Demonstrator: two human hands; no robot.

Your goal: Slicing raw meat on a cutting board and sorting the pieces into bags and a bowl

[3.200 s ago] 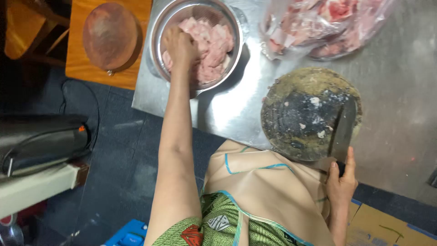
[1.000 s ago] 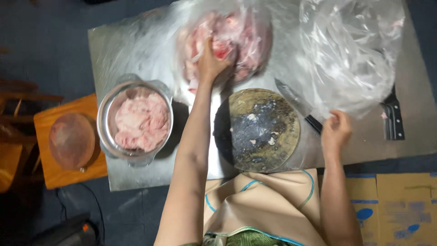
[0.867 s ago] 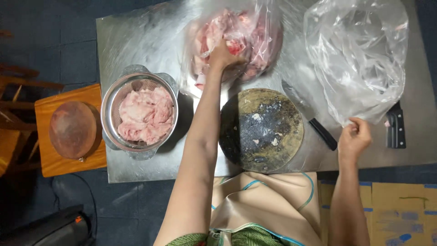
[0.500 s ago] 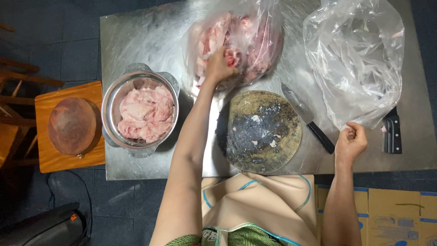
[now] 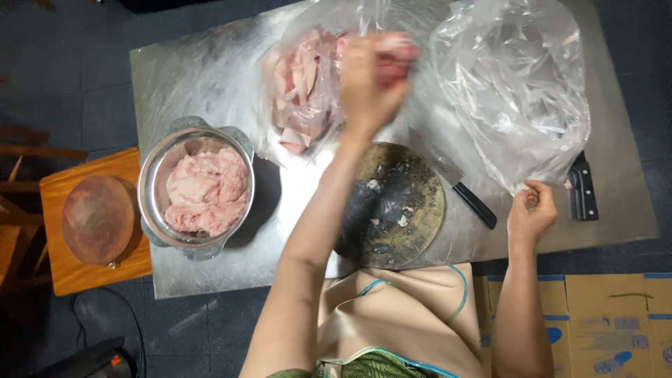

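On the steel table (image 5: 210, 77), the left hand (image 5: 371, 80) lifts a clenched piece of raw meat (image 5: 395, 59) above the meat bag (image 5: 301, 91), the chopping block (image 5: 395, 206) lying nearer the body, while the right hand (image 5: 532, 213) pinches the empty bag (image 5: 511, 91).

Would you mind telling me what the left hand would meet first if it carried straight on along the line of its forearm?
Most likely the clear bag of raw meat, which lies just past the left hand. The hand looks raised and blurred, so it might pass above the bag.

Arms: bare — no sleeves
Apron (image 5: 406, 315): beige, smooth, thin teal cord at the neck
Garment below: green patterned cloth — teal edging
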